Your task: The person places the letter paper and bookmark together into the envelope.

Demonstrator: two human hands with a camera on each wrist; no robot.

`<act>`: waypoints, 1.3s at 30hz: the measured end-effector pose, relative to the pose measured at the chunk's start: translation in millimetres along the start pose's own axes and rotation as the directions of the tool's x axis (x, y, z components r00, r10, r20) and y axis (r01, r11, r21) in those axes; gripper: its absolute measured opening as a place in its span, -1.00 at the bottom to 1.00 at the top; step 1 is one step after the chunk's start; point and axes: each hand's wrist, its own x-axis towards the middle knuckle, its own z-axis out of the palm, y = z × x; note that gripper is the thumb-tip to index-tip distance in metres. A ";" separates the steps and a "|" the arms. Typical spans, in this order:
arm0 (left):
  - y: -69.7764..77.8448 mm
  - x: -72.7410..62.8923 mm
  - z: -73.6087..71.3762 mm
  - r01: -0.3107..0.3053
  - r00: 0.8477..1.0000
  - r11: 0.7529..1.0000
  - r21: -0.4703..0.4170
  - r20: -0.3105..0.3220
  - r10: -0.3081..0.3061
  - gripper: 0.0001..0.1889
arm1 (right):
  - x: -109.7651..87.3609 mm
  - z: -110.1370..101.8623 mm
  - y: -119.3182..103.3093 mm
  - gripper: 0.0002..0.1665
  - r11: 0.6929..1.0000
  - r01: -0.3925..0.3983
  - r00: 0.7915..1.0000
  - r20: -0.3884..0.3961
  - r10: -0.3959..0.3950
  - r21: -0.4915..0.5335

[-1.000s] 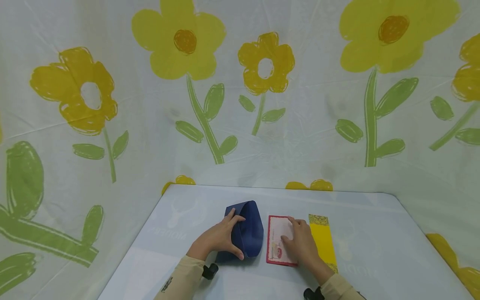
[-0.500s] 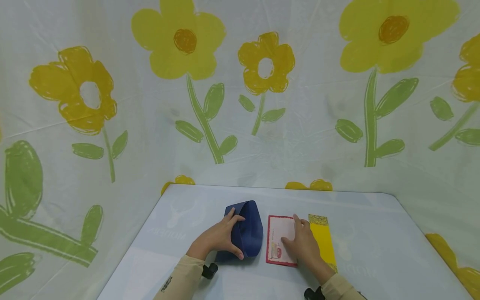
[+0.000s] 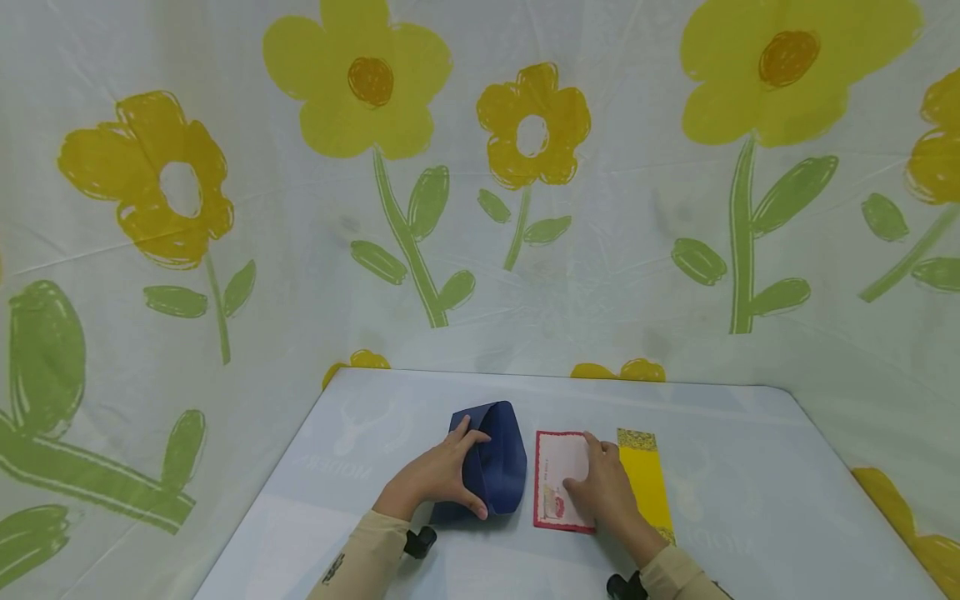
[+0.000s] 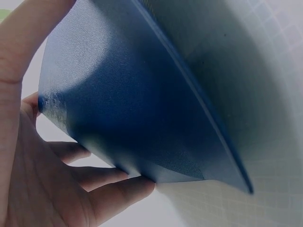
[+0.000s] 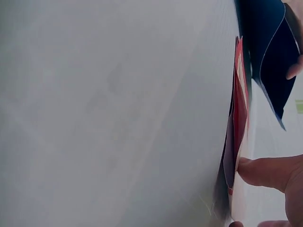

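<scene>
My left hand [image 3: 435, 475] grips a dark blue envelope [image 3: 506, 458], thumb at its near edge and fingers at its far side. In the left wrist view the envelope [image 4: 137, 94] bows between thumb and fingers, and its mouth gapes. To its right lies a white card with a red border [image 3: 551, 462], small print and a picture on its face. My right hand [image 3: 607, 487] is over its right side, thumb on the face and fingers at the far right corner. In the right wrist view the card [image 5: 241, 94] shows several thin layers, bulging apart at the edge by the thumb.
A yellow slip with glittery gold ends [image 3: 645, 479] lies right of the card, partly behind my right hand. All of it rests on a pale table [image 3: 750, 467]. A flower-print cloth [image 3: 615, 275] hangs behind and at both sides.
My right fingertips have slid slightly right along the card's far edge. The card itself has barely shifted. My left hand and the blue envelope stay in place.
</scene>
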 end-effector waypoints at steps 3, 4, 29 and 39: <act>0.3 -0.2 -0.2 -0.001 1.000 1.000 -0.001 0.000 0.001 0.21 | 0.0 0.3 0.0 0.18 1.000 0.000 1.000 -0.003 0.000 0.017; 0.3 -0.2 -0.3 -0.001 1.000 1.000 -0.001 0.000 0.001 0.21 | -0.2 0.1 -0.2 0.18 1.000 -0.001 1.000 -0.001 0.001 0.022; 3.1 -0.6 -2.3 0.019 1.000 1.000 0.001 0.017 -0.019 0.20 | 0.6 -1.1 2.1 -0.13 0.999 0.017 0.998 0.067 -0.020 0.037; 4.9 -1.6 -3.4 0.023 1.000 1.000 -0.006 0.018 -0.023 0.19 | -2.5 -2.2 0.9 -0.26 0.997 0.037 0.997 0.058 -0.041 0.062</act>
